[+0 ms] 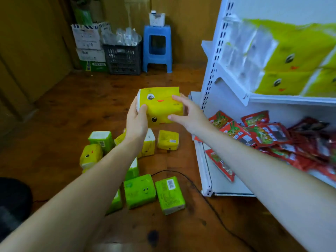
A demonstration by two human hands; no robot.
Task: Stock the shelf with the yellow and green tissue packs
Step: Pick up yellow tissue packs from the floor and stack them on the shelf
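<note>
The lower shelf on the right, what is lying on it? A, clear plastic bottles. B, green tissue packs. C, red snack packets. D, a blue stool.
C: red snack packets lie heaped on the lower shelf, while the only tissue packs on the unit are the yellow tissue packs on the upper shelf.

Worn brown wood floor (pixel 54 110) below left hand (pixel 136 122); well beyond it, brown panel wall (pixel 189 33) with blue stool (pixel 157 48), dark crate (pixel 123 60) and stacked boxes (pixel 87 39) at its foot; white shelf (pixel 221 102) just right of right hand (pixel 189 113).
</note>
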